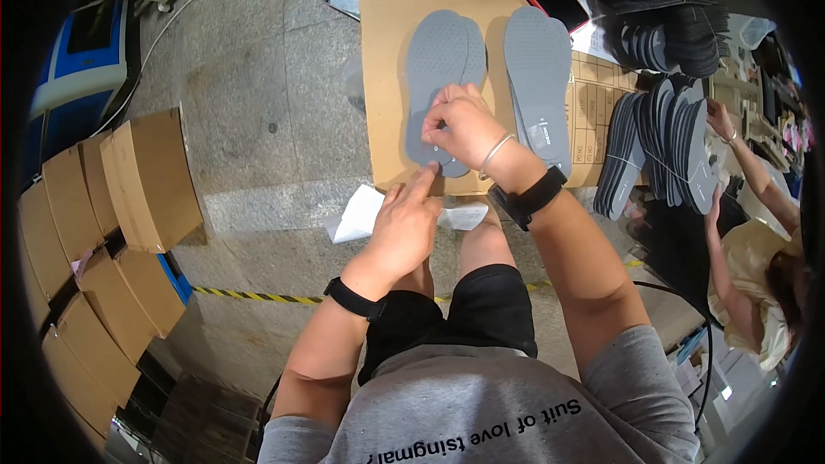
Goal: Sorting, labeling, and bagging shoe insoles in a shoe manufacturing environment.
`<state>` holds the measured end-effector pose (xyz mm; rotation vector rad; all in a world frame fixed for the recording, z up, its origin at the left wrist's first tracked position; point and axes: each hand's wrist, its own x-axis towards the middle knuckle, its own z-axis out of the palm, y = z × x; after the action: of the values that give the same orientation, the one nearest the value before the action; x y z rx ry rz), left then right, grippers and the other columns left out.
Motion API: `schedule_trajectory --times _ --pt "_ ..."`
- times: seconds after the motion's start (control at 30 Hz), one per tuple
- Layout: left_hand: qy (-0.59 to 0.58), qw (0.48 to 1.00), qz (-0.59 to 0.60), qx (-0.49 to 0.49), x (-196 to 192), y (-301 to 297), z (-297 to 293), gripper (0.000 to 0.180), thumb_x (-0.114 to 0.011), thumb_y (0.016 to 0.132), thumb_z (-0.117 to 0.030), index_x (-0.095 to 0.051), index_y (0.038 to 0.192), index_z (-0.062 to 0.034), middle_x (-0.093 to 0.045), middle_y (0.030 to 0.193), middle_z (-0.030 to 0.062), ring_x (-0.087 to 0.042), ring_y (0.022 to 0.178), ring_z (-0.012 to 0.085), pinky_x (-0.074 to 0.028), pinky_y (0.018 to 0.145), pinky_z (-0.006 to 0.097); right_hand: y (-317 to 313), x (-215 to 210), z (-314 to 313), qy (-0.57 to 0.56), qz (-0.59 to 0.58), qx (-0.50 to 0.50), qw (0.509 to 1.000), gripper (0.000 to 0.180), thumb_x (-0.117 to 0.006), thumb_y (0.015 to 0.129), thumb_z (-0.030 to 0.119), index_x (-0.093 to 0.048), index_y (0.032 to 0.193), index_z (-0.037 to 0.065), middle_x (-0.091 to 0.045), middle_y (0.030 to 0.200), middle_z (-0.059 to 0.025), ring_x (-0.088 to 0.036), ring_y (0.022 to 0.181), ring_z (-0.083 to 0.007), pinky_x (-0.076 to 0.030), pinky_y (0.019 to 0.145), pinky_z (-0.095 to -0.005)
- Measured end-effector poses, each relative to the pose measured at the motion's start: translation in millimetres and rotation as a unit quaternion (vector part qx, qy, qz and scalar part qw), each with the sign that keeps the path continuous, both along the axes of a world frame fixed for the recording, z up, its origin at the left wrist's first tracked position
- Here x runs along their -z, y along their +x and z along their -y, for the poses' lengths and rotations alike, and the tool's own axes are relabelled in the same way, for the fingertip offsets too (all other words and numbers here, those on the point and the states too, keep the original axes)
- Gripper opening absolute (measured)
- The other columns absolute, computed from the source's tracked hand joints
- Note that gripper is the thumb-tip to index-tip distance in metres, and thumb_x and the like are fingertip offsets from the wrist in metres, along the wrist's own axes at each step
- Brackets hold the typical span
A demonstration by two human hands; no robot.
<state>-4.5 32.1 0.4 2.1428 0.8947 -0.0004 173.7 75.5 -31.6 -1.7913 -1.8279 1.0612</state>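
Grey insoles (438,77) lie stacked on a cardboard sheet (387,77) ahead of the knees. The left hand (404,228), index finger extended, touches their heel end; the right hand (464,125) pinches the heel edge. Farther right lies another grey insole (540,77).

grey insoles (440,69) | two overlapped, flat, textured side up | on cardboard sheet (391,51)

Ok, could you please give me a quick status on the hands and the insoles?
Right hand pinching heel end of left grey insole pair. Left hand fingertip touching same heel. Second grey insole pair alongside on cardboard sheet. Nothing blocking.
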Motion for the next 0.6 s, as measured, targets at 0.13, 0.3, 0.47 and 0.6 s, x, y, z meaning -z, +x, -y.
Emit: schedule_trajectory --times 0.13,0.3,0.47,0.6 --pt "-0.001 1.0 -0.009 0.003 -1.7 3.0 0.7 0.012 -0.051 0.078 -0.002 -0.06 0.084 0.0008 -0.04 0.131 0.0219 -0.043 0.118 0.036 -0.032 0.098 0.048 -4.5 5.7 4.5 0.034 0.036 0.022 0.999 0.01 -0.07 0.066 0.011 -0.065 0.073 0.007 -0.053 0.091 -0.0089 -0.045 0.09 -0.0281 -0.04 0.082 -0.0343" --pt "-0.005 1.0 -0.002 -0.004 -0.2 2.2 1.5 0.011 -0.051 0.078 -0.002 -0.06 0.083 0.0015 -0.041 0.13 0.0229 -0.042 0.118 0.0361 -0.032 0.098 0.049 -11.5 -3.0 8.3 0.039 0.077 0.031 0.996 0.011 -0.071 0.064 0.012 -0.067 0.073 0.01 -0.054 0.097 -0.0067 -0.046 0.095 -0.0269 -0.042 0.083 -0.0344" --pt "0.0 1.0 0.001 0.001 2.0 4.2 2.7 0.012 -0.051 0.078 -0.003 -0.06 0.083 0.002 -0.042 0.129 0.0239 -0.042 0.118 0.0361 -0.032 0.097 0.048 -19.5 -1.7 11.5 0.071 0.085 0.12 0.987 0.045 -0.074 0.063 0.012 -0.055 0.103 0.008 -0.047 0.104 -0.0129 -0.044 0.099 -0.0314 -0.04 0.086 -0.036" --pt "0.001 1.0 0.004 0.001 -1.1 6.4 7.0 0.01 -0.052 0.076 -0.003 -0.059 0.08 0.0027 -0.046 0.123 0.0216 -0.043 0.116 0.0348 -0.033 0.096 0.048 -36.6 -5.8 13.5 0.047 0.098 0.169 0.98 0.056 -0.074 0.063 0.014 -0.048 0.112 0.005 -0.045 0.107 -0.0167 -0.042 0.102 -0.0337 -0.04 0.088 -0.0381"
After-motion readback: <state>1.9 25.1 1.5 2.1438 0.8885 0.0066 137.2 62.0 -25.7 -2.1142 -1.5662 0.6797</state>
